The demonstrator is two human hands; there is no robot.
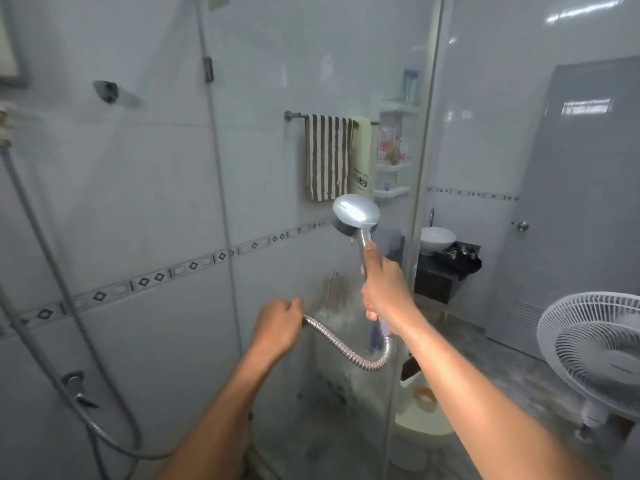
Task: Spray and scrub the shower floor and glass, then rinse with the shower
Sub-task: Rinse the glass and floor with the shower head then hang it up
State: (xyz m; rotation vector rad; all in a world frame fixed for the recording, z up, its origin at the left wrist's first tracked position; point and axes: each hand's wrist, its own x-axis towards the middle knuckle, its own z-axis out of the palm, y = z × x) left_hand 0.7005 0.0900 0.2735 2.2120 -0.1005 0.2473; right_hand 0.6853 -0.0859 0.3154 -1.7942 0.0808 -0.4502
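My right hand (pixel 384 289) grips the handle of a chrome shower head (pixel 356 213), held upright with its round face turned toward the glass panel (pixel 277 188). Water streaks and spray marks show on the glass below the head, near the middle of the view. My left hand (pixel 278 323) is curled round the metal shower hose (pixel 349 351), which loops from that hand under to the handle. The hose runs on down to the wall tap (pixel 74 382) at lower left. The shower floor is barely visible at the bottom.
Behind the glass hang a striped towel (pixel 327 155) and a corner shelf (pixel 393 150) with bottles. A toilet (pixel 420 410) stands low behind the glass. A white fan (pixel 595 351) is at right, with a sink (pixel 437 239) and grey door (pixel 581 202) beyond.
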